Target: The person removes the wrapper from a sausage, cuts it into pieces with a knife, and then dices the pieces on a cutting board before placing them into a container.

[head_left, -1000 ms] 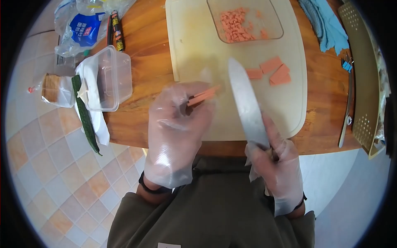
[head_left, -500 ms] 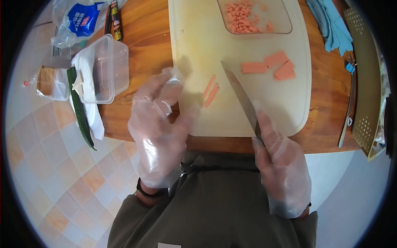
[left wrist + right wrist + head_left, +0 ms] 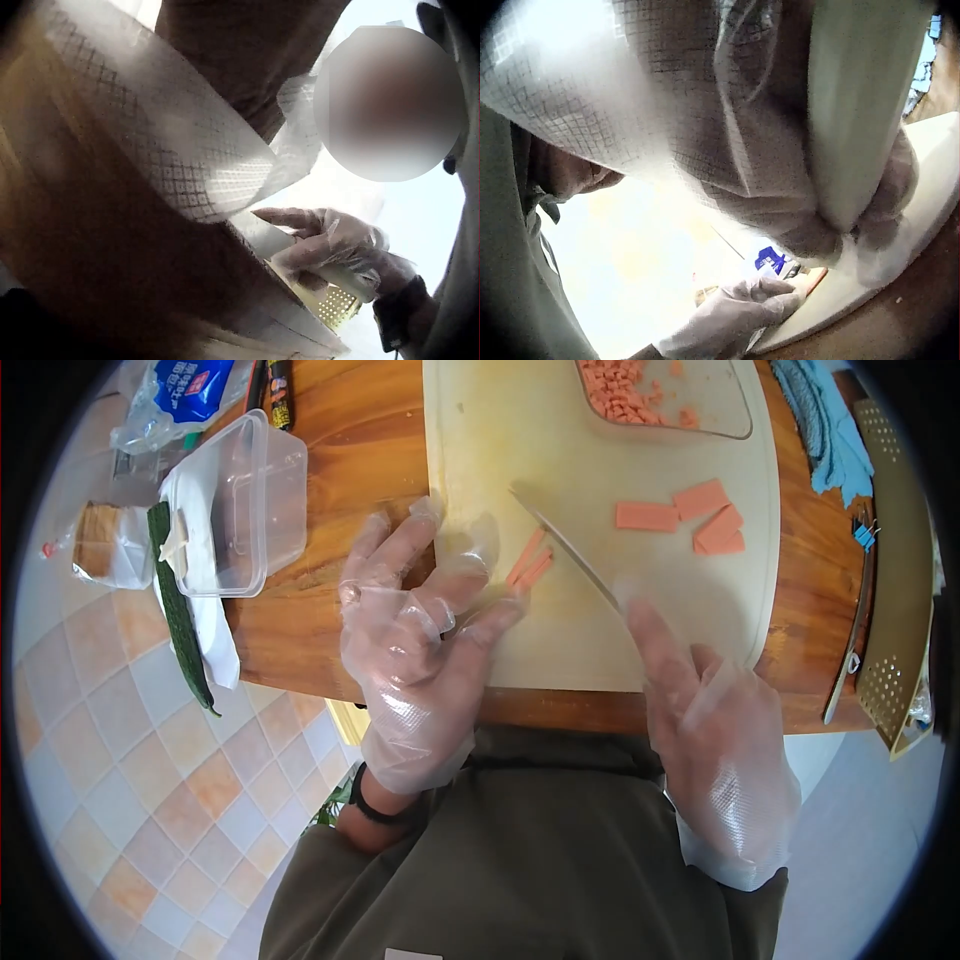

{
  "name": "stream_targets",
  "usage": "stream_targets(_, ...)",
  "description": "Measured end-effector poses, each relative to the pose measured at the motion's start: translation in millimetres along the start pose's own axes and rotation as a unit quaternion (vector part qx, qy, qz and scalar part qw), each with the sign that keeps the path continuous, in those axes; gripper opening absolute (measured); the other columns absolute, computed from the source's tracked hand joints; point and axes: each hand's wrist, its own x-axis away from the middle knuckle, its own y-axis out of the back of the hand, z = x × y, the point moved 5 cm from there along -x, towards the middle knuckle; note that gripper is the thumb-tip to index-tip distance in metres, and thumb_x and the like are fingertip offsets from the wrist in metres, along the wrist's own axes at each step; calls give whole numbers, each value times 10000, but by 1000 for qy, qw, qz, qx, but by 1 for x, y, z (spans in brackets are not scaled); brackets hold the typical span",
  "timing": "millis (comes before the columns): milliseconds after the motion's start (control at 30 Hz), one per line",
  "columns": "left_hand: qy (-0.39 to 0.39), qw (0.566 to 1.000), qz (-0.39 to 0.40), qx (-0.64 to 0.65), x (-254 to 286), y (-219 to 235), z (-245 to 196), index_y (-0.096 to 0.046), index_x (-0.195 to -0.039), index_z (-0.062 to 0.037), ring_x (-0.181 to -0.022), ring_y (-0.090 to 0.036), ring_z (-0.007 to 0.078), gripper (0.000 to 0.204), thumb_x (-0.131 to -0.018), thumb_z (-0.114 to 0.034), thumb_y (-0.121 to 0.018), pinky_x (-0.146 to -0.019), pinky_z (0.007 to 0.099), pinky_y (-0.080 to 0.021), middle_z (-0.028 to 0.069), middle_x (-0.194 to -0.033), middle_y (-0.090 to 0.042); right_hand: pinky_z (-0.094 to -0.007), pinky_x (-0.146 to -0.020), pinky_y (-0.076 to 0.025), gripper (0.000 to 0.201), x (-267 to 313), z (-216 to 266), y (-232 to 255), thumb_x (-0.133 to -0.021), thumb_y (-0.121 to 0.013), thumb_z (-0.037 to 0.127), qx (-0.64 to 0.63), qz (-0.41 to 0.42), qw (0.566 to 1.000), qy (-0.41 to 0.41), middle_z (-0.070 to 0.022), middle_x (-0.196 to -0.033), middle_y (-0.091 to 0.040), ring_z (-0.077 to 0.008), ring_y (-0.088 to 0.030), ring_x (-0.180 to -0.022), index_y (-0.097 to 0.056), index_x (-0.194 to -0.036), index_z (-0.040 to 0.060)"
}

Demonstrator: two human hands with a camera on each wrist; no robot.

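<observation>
In the head view, pink strips (image 3: 528, 560) lie on the cutting board (image 3: 580, 630). My gloved left hand (image 3: 420, 650) is at the board's left edge, fingers loosely bent, with the thumb tip beside or touching the strips' lower ends. My gloved right hand (image 3: 720, 750) grips a knife (image 3: 580, 557), its blade slanting up-left just right of the strips. Flat pink slices (image 3: 647, 516) lie farther right. The right wrist view shows the pale knife handle (image 3: 862, 105) inside the right hand's grip, and the left hand (image 3: 731, 319) beyond.
A clear container of diced pink pieces (image 3: 625, 395) is on the board's far end. To the left are an empty plastic box (image 3: 280, 510), a cucumber (image 3: 180, 620) and a bread bag (image 3: 190, 395). A blue cloth (image 3: 830, 435) and a perforated basket (image 3: 885, 570) are on the right.
The left hand held the strips above the board, released them onto it, drew back left, then came back beside them. The strips now lie closer together. The blade has tilted further left.
</observation>
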Motion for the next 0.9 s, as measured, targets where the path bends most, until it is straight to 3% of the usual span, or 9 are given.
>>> stream_targets(133,-19,999,1,-41,-2,-1,-4,-753,-1095,-15,-1418,-502,400,389,-728,55,-862,-1163,514,-403,203,-1461,-590,-437,-594,-468,656,2,1,1,-880,-665,-38,11,-18,999,27,-152,-727,-536,-331,-567,-633,-580,-1509,128)
stream_targets(200,-16,998,-55,-31,-2,0,-5,-763,-949,-63,-1263,-602,472,308,-695,-99,-934,-1123,577,-436,234,-1297,-680,-374,-577,-427,618,4,-11,-4,-896,-664,-11,-139,15,990,-16,-109,-704,-499,-271,-523,-599,-602,-1495,126)
stream_targets(300,12,999,-49,-13,-1,6,-7,-761,-980,-56,-1245,-622,457,320,-701,-81,-915,-1133,584,-423,234,-1292,-684,-322,-573,-390,520,3,-7,0,-983,-626,46,-45,6,999,-5,-33,-724,-475,-168,-471,-616,-606,-1498,119)
stream_targets(400,-3,996,-68,-56,1,5,-8,-757,-1028,-50,-1250,-631,428,360,-696,-61,-894,-1135,593,-416,222,-1293,-687,-291,-575,-394,488,5,-2,-4,-1024,-588,44,-5,-18,999,38,-15,-763,-485,-119,-452,-656,-596,-1507,111)
stream_targets(433,-2,996,-68,-55,0,5,-11,-757,-1028,-50,-1250,-631,428,360,-696,-61,-894,-1135,593,-416,222,-1293,-687,-291,-575,-394,488,6,-2,-6,-1024,-588,44,-4,-17,999,38,-15,-763,-485,-119,-452,-656,-596,-1507,111)
stream_targets(500,-17,995,6,-100,-6,0,-19,-740,-1115,-69,-1371,-537,424,351,-782,3,-826,-1187,554,-376,221,-1446,-614,-447,-577,-540,751,5,-5,-13,-822,-665,-13,-68,13,998,2,-94,-719,-545,-327,-609,-624,-543,-1537,178)
stream_targets(533,-16,995,4,-99,-7,-1,-18,-740,-1115,-69,-1371,-537,424,351,-782,3,-826,-1187,554,-376,221,-1446,-614,-447,-577,-540,751,5,-5,-13,-822,-665,-13,-65,14,998,3,-94,-719,-545,-327,-609,-624,-543,-1537,178)
stream_targets(600,-43,994,4,-99,-10,-4,-19,-756,-1070,-81,-1363,-537,434,314,-774,-20,-837,-1202,578,-357,211,-1460,-613,-295,-589,-418,657,5,-4,-8,-896,-642,-131,-112,-36,993,-1,-101,-754,-562,-205,-516,-639,-580,-1510,93)
stream_targets(900,-25,995,15,-91,-14,-8,-19,-758,-973,-84,-1393,-514,437,263,-749,21,-847,-1197,561,-374,201,-1451,-623,-326,-564,-441,709,12,-1,-18,-871,-657,-153,-100,-101,989,30,-110,-742,-570,-253,-532,-580,-561,-1528,96)
